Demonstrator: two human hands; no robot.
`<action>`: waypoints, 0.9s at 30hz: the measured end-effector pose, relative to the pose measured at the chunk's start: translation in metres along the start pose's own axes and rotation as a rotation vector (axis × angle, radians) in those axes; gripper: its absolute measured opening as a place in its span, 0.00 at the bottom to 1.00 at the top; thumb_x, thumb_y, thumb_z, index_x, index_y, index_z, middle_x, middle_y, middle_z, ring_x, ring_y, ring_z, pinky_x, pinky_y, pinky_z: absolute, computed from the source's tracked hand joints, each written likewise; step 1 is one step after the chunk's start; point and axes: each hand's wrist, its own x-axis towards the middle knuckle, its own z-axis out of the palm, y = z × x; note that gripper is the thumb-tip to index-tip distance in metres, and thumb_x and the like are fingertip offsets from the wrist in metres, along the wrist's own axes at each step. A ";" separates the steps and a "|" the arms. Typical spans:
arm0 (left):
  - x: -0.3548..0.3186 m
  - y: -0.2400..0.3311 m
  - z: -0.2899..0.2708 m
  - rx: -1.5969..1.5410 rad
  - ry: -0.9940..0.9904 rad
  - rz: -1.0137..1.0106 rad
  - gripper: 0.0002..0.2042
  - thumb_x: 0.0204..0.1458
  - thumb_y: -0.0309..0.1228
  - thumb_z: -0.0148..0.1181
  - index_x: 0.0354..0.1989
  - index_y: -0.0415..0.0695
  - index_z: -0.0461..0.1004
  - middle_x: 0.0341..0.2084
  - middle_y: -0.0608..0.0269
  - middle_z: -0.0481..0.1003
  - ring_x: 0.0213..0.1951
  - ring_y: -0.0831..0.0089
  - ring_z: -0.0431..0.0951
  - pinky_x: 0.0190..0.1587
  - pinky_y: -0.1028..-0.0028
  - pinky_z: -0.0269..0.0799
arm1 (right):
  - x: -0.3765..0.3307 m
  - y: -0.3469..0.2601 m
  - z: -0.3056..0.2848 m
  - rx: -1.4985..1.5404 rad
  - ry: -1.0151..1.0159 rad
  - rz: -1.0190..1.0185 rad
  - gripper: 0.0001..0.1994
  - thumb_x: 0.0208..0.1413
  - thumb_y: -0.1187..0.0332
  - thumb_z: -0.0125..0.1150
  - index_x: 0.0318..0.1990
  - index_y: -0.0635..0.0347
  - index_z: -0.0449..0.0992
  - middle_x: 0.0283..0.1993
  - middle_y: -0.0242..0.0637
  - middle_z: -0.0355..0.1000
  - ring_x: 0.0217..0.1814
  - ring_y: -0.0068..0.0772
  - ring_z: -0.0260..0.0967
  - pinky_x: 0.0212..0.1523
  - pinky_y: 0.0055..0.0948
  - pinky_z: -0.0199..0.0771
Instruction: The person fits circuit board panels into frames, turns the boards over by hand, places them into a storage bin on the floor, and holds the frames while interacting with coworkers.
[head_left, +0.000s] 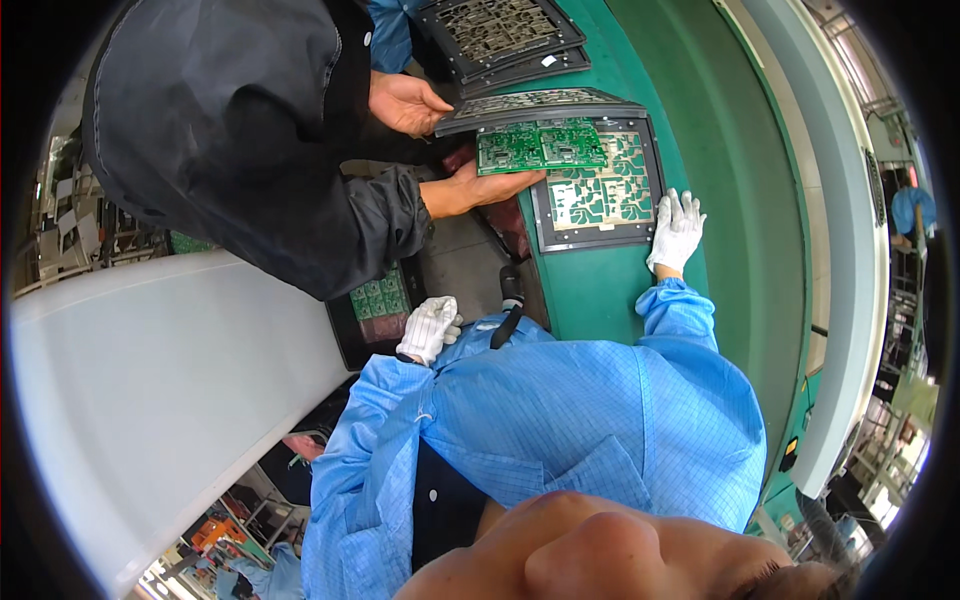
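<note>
1. Locate the dark rectangular carrier frame [600, 238] with its green-and-cream patterned panel. It lies flat on the green table [700, 120], and its long axis runs away from you.

2. Check your right hand [677, 230], in its white glove. It rests at the near right corner of the carrier frame, fingers spread and flat, gripping nothing. This is the nearer of your two hands; the frame lies directly ahead of it and slightly to its left.

3. Check your left hand [430, 328], also in a white glove. It sits well to the near left of the carrier frame, off the table edge, beside a dark tray of small green boards [380, 298]. Its fingers look loosely curled; whether they pinch anything cannot be told from this view.

4. Note the co-worker's bare hands [478, 188] at the far left of the carrier frame. They hold a green printed circuit board [540, 146] level above the frame's far end, its long axis crossing the frame's. Further dark carriers [500, 35] lie beyond the frame.
</note>
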 end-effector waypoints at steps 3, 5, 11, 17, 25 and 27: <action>0.000 -0.011 0.000 -0.038 0.000 -0.018 0.18 0.60 0.45 0.53 0.43 0.42 0.75 0.28 0.62 0.80 0.23 0.77 0.79 0.26 0.78 0.75 | 0.000 0.002 0.003 0.004 0.008 -0.004 0.18 0.64 0.55 0.48 0.55 0.48 0.76 0.61 0.44 0.68 0.67 0.51 0.60 0.70 0.53 0.49; -0.001 -0.012 0.001 -0.070 -0.003 -0.025 0.17 0.60 0.45 0.53 0.43 0.42 0.75 0.28 0.62 0.80 0.23 0.77 0.79 0.26 0.78 0.75 | -0.002 0.003 0.004 -0.001 0.005 0.001 0.18 0.63 0.55 0.48 0.55 0.48 0.76 0.61 0.43 0.68 0.67 0.51 0.60 0.69 0.53 0.49; -0.038 0.051 0.017 0.095 0.111 0.097 0.19 0.61 0.47 0.48 0.30 0.43 0.73 0.26 0.60 0.79 0.22 0.76 0.78 0.25 0.76 0.74 | 0.002 -0.006 -0.013 -0.010 -0.032 0.025 0.18 0.63 0.57 0.48 0.54 0.50 0.77 0.59 0.44 0.69 0.65 0.50 0.61 0.69 0.53 0.51; -0.032 0.038 0.014 0.012 0.111 0.080 0.17 0.62 0.45 0.52 0.34 0.41 0.71 0.24 0.65 0.74 0.20 0.80 0.73 0.21 0.79 0.69 | 0.001 0.001 -0.003 0.003 0.012 -0.022 0.17 0.62 0.56 0.50 0.53 0.49 0.77 0.59 0.44 0.70 0.64 0.51 0.62 0.68 0.54 0.52; 0.009 -0.061 -0.031 0.572 0.465 0.776 0.12 0.61 0.39 0.48 0.37 0.43 0.71 0.29 0.53 0.74 0.31 0.62 0.77 0.34 0.63 0.73 | -0.009 0.013 0.009 0.099 0.019 -0.037 0.19 0.65 0.55 0.46 0.53 0.54 0.78 0.59 0.46 0.70 0.65 0.49 0.61 0.67 0.47 0.51; 0.013 -0.081 -0.046 0.645 0.405 0.577 0.12 0.61 0.36 0.47 0.43 0.43 0.73 0.36 0.52 0.76 0.37 0.60 0.78 0.40 0.65 0.74 | -0.008 0.009 0.007 0.032 -0.071 -0.023 0.21 0.65 0.53 0.44 0.56 0.53 0.76 0.60 0.42 0.70 0.65 0.45 0.61 0.67 0.48 0.51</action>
